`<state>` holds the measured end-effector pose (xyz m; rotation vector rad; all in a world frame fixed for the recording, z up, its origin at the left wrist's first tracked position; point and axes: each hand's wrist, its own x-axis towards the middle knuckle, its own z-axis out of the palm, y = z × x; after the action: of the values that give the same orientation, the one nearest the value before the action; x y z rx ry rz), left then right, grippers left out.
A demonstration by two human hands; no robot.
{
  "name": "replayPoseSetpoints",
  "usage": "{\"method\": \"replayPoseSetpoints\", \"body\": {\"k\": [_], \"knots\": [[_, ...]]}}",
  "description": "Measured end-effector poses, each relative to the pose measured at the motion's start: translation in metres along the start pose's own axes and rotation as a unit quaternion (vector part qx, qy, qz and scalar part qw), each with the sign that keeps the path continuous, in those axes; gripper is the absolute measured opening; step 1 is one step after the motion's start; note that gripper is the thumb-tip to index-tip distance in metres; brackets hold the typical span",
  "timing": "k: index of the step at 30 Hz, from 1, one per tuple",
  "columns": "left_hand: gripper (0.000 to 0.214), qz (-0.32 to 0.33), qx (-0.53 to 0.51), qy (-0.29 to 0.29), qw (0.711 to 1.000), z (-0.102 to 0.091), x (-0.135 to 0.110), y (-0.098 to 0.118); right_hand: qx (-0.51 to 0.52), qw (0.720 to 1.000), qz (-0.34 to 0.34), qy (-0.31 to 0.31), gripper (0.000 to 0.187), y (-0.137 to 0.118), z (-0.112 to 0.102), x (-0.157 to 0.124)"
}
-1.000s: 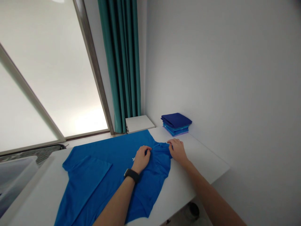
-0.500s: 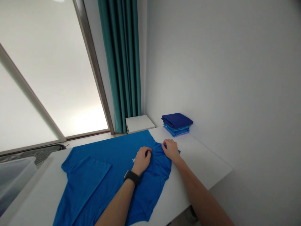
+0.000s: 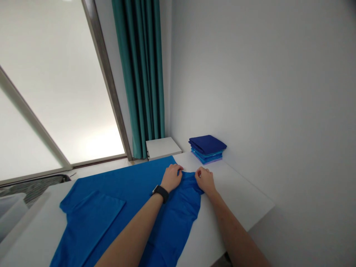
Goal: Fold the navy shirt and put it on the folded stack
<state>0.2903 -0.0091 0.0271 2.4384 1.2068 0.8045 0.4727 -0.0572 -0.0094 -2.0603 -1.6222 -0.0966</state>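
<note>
A blue T-shirt (image 3: 133, 181) lies spread over the white table, one short sleeve folded across its body on the left side. My left hand (image 3: 172, 177), with a black watch (image 3: 160, 193) on the wrist, pinches the shirt near its upper right edge. Close by on the right, my right hand (image 3: 205, 180) has thumb and fingers closed on the sleeve's edge. Between the two hands the fabric is stretched fairly straight, with wrinkles below it.
A stack of folded blue clothes (image 3: 208, 148) sits at the table's (image 3: 239, 196) back right, by the wall. Behind the table stand a small white cabinet (image 3: 163, 147) and a green curtain (image 3: 141, 81). Part of a whitish bin (image 3: 13, 211) shows at far left.
My left hand has moved up and away along the shirt to its upper edge. My right hand has shifted slightly to the right, and the cloth between them is straighter.
</note>
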Motion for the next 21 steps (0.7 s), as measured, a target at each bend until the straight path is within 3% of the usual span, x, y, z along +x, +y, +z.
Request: {"method": "replayPoseSetpoints", "body": {"k": [4, 10, 14, 21], "knots": [[0.022, 0.042, 0.04, -0.036, 0.998, 0.012, 0.018, -0.004, 0.002, 1.0, 0.001, -0.006, 0.007, 0.0, 0.001, 0.001], [0.016, 0.062, 0.07, -0.056, 0.994, 0.027, 0.024, -0.013, -0.007, 1.0, -0.001, -0.021, 0.021, -0.001, 0.0, 0.0], [0.013, 0.062, 0.073, -0.052, 0.994, 0.03, 0.024, -0.019, -0.031, 0.999, 0.016, -0.019, 0.013, -0.007, -0.004, 0.0], [0.014, 0.075, 0.055, -0.048, 0.994, 0.029, 0.022, -0.022, -0.049, 0.998, 0.021, -0.028, 0.023, -0.013, -0.007, 0.0]]}}
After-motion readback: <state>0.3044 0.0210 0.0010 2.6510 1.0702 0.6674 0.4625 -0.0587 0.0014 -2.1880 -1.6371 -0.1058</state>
